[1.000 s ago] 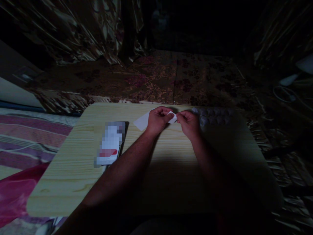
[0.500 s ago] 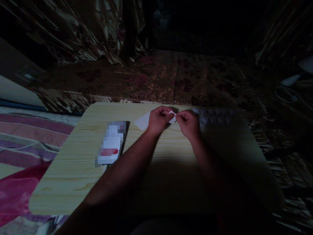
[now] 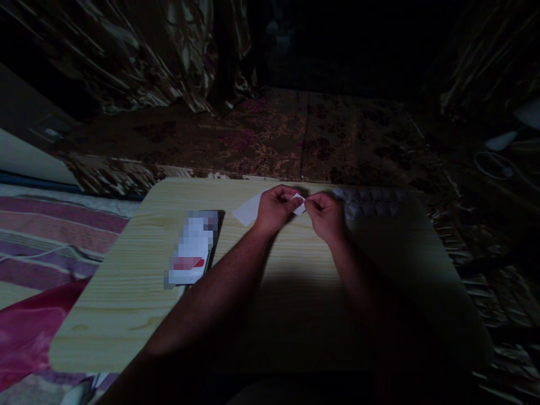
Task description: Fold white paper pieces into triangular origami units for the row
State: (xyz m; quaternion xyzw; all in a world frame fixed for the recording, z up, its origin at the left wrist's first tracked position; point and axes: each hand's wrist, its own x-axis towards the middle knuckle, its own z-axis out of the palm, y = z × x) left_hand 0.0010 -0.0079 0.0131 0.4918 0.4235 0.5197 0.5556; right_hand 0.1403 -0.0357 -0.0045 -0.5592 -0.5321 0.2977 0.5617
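Note:
My left hand [image 3: 274,209] is closed, with the thumb pressing on a small white paper piece [image 3: 300,209] above the far half of the table. My right hand [image 3: 327,214] pinches at the right corner of that paper, its fingertips close to the left thumb. Behind my left hand a flat white sheet [image 3: 247,210] lies on the tabletop; the hand hides whether it joins the held piece. Just beyond my right hand sit rows of pale, rounded lumps [image 3: 373,202], too dim to name.
A phone-like slab [image 3: 192,247] with a blurred lit face rests on the wooden table [image 3: 113,292] at left. Patterned cloth [image 3: 270,132] covers a ledge behind. A striped bed cover [image 3: 50,225] and pink fabric [image 3: 37,326] lie left; a white cable [image 3: 493,166] hangs at right.
Almost nothing differs. Both hands have shifted very slightly, still on the white paper, and the view has moved a touch.

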